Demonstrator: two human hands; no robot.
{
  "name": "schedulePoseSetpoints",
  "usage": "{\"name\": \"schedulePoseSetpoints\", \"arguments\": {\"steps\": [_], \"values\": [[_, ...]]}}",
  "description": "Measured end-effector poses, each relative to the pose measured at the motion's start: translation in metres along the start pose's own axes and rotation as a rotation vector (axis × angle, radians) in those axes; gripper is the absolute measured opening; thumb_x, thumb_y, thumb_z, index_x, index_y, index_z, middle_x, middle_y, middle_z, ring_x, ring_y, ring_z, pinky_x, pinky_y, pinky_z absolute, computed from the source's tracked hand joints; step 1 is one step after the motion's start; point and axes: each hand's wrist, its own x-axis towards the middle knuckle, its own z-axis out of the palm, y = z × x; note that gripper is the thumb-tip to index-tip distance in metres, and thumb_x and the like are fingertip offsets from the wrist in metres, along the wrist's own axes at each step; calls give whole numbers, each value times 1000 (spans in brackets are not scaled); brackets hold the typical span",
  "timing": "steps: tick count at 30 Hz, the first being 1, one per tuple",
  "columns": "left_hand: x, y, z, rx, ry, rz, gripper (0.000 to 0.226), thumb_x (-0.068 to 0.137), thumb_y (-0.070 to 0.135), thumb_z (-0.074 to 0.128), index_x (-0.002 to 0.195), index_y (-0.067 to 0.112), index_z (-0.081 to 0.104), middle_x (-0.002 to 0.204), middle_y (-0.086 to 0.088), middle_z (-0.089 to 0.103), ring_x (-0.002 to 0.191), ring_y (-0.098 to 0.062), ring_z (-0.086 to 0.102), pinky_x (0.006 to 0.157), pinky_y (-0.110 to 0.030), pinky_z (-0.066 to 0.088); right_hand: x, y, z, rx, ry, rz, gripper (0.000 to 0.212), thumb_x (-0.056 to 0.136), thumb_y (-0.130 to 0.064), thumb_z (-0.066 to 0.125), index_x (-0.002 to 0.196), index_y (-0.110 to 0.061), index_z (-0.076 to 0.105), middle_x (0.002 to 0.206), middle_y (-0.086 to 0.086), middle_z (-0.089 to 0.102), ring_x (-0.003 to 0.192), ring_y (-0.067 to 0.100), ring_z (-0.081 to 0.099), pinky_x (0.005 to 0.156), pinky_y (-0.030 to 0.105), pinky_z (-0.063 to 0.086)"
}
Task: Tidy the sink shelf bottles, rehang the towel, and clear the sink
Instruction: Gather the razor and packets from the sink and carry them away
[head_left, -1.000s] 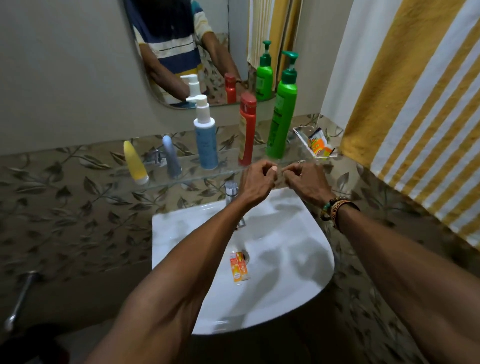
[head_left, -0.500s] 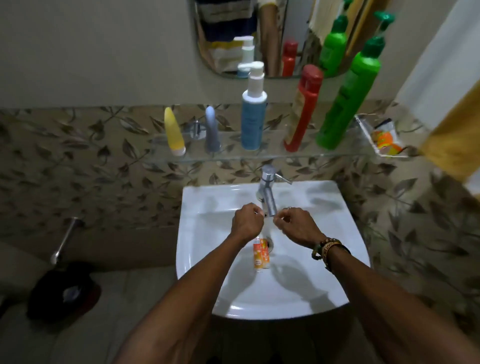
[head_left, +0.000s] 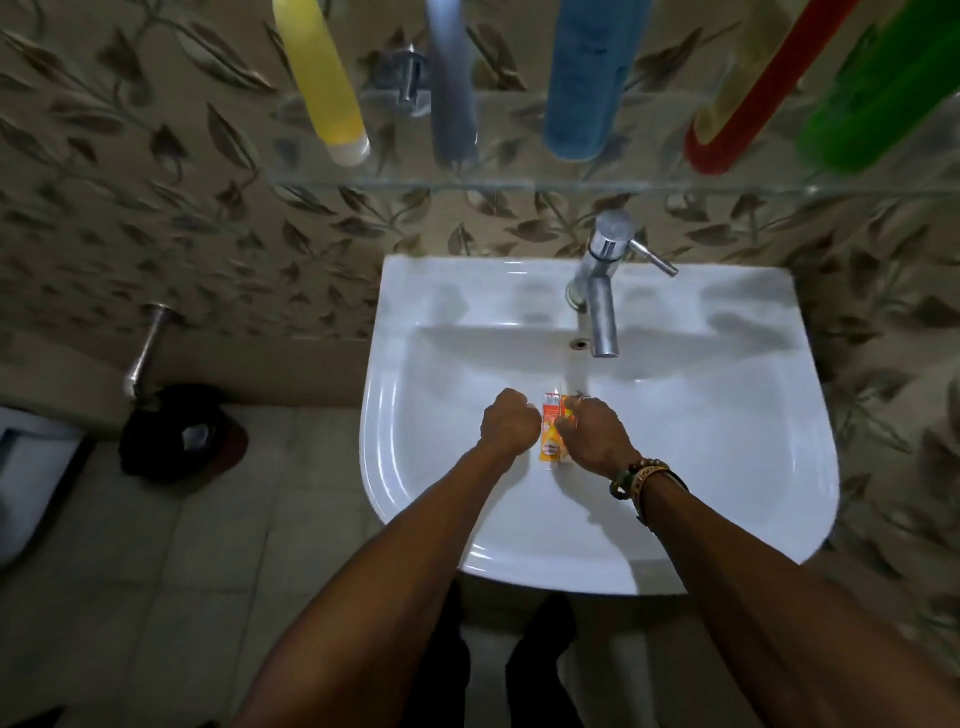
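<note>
Your left hand (head_left: 511, 423) is curled into a fist over the middle of the sink (head_left: 727, 545) basin, back turned up; nothing shows in it, and it hangs just left of the orange sachet (head_left: 550, 439). Your right hand (head_left: 592, 436) comes in from the right with its fingers (head_left: 566, 418) bent down onto the sachet's right edge; they touch it, but you cannot tell from this view whether they have pinched it or only rest on it. A stack of beaded bracelets (head_left: 641, 480) sits on that wrist.

The sachet lies flat on the basin floor, lengthwise toward the back edge, between your two hands and just in front of the tap's spout; the steel tap (head_left: 602, 291) stands on the back rim of the sink, right of centre, its lever pointing right.

Above the back rim runs the glass shelf (head_left: 519, 182); along it from left to right stand a yellow bottle (head_left: 322, 78), a grey tube (head_left: 452, 88), a blue bottle (head_left: 582, 78), a red bottle (head_left: 737, 119) and a green bottle (head_left: 883, 104) at the right end; all are blurred and cut off by the top of the view. Left of the sink, a metal pipe (head_left: 148, 348) leaves the wall above a dark object (head_left: 182, 431) on the tiled floor.
</note>
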Motion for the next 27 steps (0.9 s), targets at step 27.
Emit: {"name": "schedulePoseSetpoints", "arguments": {"steps": [27], "values": [[20, 0, 21, -409, -235, -255, 29, 95, -2, 39, 70, 9, 49, 69, -12, 52, 54, -18, 45, 52, -26, 37, 21, 19, 26, 445, 118, 304, 29, 78, -6, 72, 103, -20, 77, 94, 2, 75, 89, 21, 68, 82, 34, 56]]}}
